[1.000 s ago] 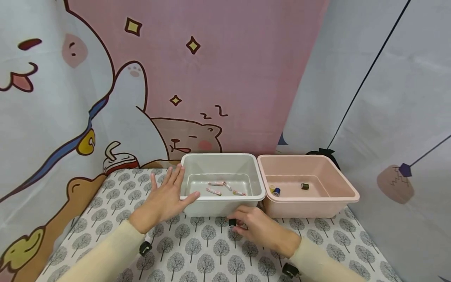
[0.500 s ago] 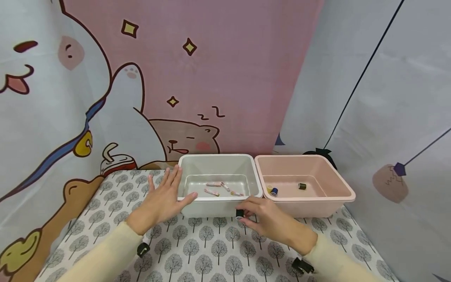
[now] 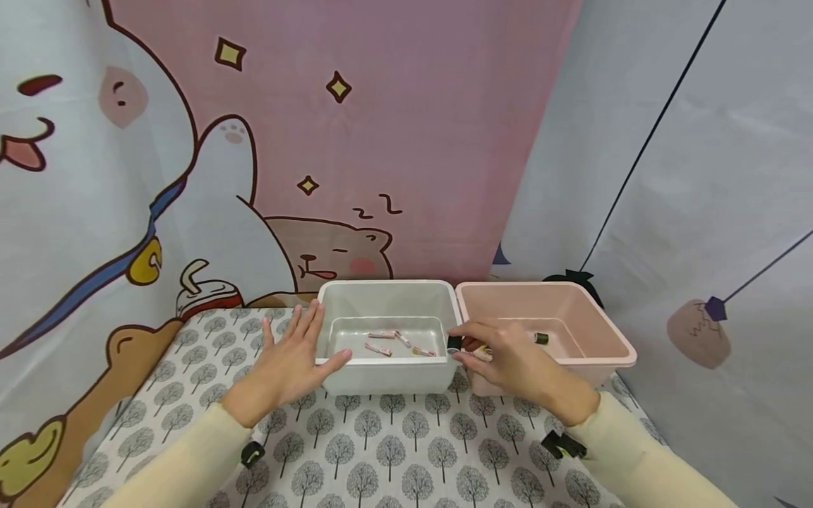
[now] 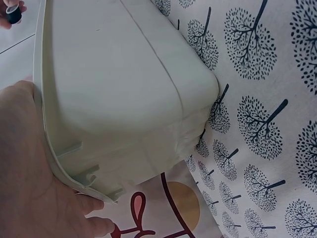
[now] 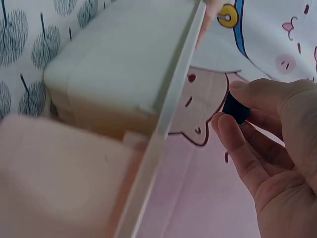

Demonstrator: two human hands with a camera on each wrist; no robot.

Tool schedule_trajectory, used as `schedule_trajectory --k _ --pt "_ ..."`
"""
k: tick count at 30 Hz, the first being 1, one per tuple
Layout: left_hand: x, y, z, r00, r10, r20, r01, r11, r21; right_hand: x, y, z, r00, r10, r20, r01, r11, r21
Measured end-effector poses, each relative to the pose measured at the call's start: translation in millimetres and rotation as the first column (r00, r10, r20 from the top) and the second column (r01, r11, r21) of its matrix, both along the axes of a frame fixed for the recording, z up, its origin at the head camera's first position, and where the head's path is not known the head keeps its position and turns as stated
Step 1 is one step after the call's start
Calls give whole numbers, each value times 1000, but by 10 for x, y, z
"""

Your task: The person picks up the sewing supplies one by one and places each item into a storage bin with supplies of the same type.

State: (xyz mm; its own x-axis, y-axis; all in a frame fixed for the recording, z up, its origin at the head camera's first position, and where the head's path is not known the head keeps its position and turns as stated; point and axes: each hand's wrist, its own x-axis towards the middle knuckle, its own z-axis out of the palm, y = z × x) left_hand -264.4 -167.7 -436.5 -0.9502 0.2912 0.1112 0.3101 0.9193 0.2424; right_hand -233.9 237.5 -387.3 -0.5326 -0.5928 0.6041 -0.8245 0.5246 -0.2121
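Note:
Between the thumb and fingers of my right hand (image 3: pixel 521 360) is a black thread spool (image 3: pixel 454 343), pinched over the near rims where the two bins meet. The right wrist view also shows this spool (image 5: pixel 235 108) at the fingertips. My left hand (image 3: pixel 287 368) lies with straight, spread fingers against the left rim of the white bin (image 3: pixel 387 379). In the pink bin (image 3: pixel 540 302), a dark green spool (image 3: pixel 541 339) shows beyond the right hand. That hand partly covers a yellow spool (image 3: pixel 488 349) and hides the blue one.
Several small pink-and-white stick-like pieces (image 3: pixel 379 349) lie on the white bin's floor. Both bins stand side by side on a tree-patterned cloth (image 3: pixel 362 451), close to a cartoon-printed curtain (image 3: pixel 432 141). A dark wrist strap (image 3: pixel 563 444) sits at the right sleeve.
My right hand has lifted the black spool from the cloth in front of the white bin, up and rightward to the bins' rims. The left hand stays on the white bin.

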Motion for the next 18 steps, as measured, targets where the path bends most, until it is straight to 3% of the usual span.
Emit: schedule_trajectory --k 7,13,15,18 --pt "-1 1 -6 1000 -1 -5 1 1000 -2 -114 184 138 990 -124 70 120 992 48" --pt "-2 -5 0 1000 4 -6 -4 1000 -5 -306 347 211 985 -170 26 168 983 72" --pt "-1 -7 1 1000 5 -7 -5 1000 -4 -348 425 259 962 -265 -68 272 951 146" --pt "2 -6 0 1000 4 -10 -4 1000 1 -405 544 311 908 -380 -178 415 877 244"
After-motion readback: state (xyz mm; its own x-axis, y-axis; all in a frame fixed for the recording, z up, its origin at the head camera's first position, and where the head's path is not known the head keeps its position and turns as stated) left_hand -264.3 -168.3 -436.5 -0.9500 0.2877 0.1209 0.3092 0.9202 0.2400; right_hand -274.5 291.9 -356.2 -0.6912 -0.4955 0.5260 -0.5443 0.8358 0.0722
